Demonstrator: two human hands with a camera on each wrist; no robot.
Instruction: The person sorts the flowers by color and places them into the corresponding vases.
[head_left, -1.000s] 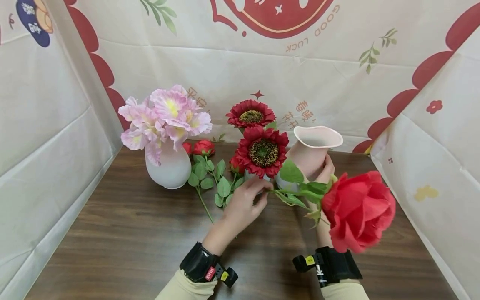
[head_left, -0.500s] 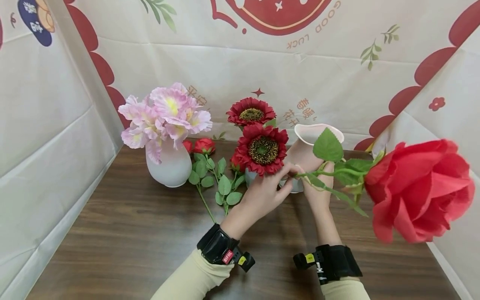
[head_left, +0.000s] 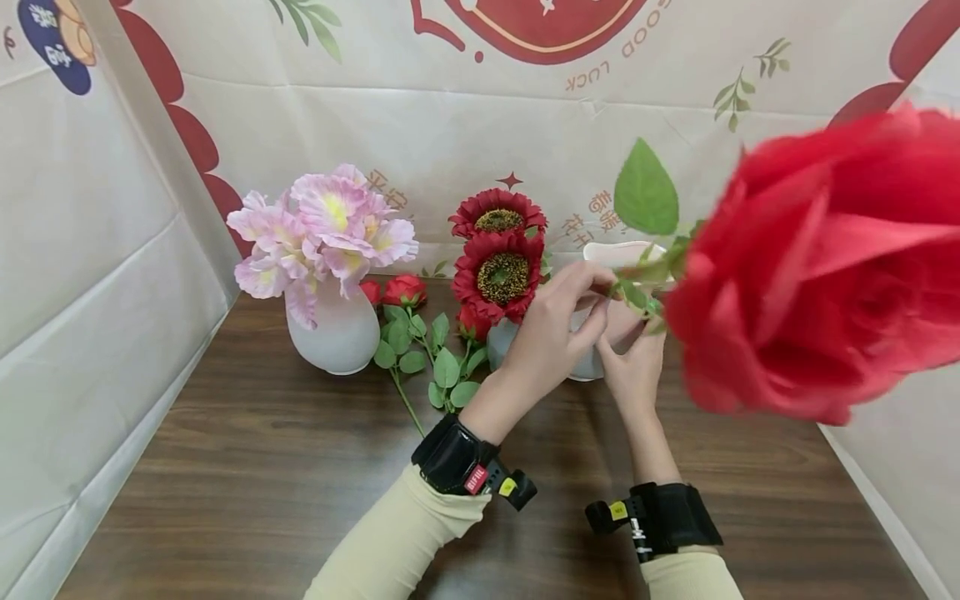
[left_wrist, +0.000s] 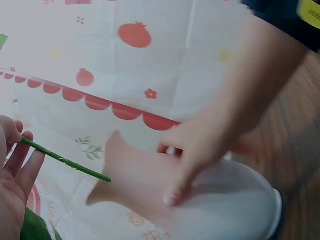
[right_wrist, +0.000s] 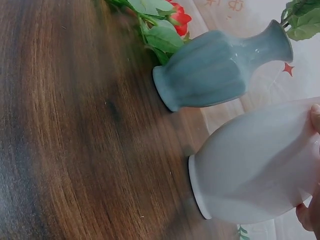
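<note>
Brown tbl (wood grain) w/ white vase, blue-gray vase, pink-white vase & red roses on it.

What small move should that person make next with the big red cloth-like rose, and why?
Probably the left hand should raise the rose slightly and aim its thin green stem into the smooth pink-and-white vase: the stem's tip shows across the vase's neck, seemingly outside it, and the right hand grips the vase.
</note>
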